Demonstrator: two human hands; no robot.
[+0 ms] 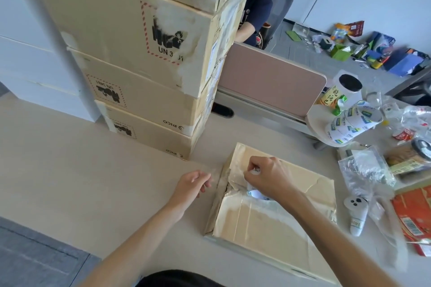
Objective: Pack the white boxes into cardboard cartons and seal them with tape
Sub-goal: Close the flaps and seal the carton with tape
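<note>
A worn cardboard carton [268, 223] lies on the pale table in front of me, its flaps closed and streaked with clear tape. My right hand [268, 178] rests on the carton's top near its left end, gripping a roll of clear tape [256, 193] with a white printed core. My left hand [194, 183] is just left of the carton, its fingers pinched on the free end of the tape strip [215, 173] that stretches from the roll. No white boxes show.
A tall stack of sealed PICO cartons [144, 58] stands behind my left hand. Spare tape rolls [352, 126], snack packets, plastic bags and a white controller [356, 214] crowd the right side. A pink divider [270, 81] and a seated person lie beyond.
</note>
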